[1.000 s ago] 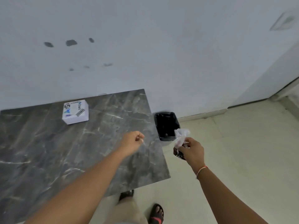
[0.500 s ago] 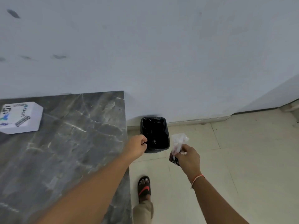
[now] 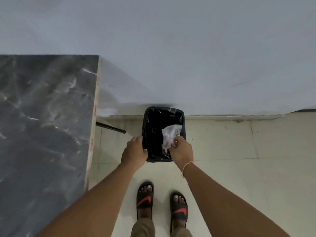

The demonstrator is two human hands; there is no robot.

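Observation:
A small black bin (image 3: 153,124) with a black liner stands on the floor against the wall. My right hand (image 3: 181,150) pinches a crumpled clear plastic wrapper (image 3: 169,134) and holds it over the bin's open mouth, near its right side. My left hand (image 3: 135,153) is a curled fist over the bin's left front rim. Nothing shows in that fist, and I cannot tell whether it touches the rim.
A dark marble-patterned table (image 3: 42,117) fills the left side, its right edge close to my left arm, with a black leg (image 3: 111,128) underneath. My feet in black sandals (image 3: 145,200) stand on pale floor tiles (image 3: 239,168) just in front of the bin. A white wall (image 3: 188,57) rises behind it.
The view has swung right and down, so the bin is now straight below my hands. Both hands have moved over the bin. The white box on the table has left the view.

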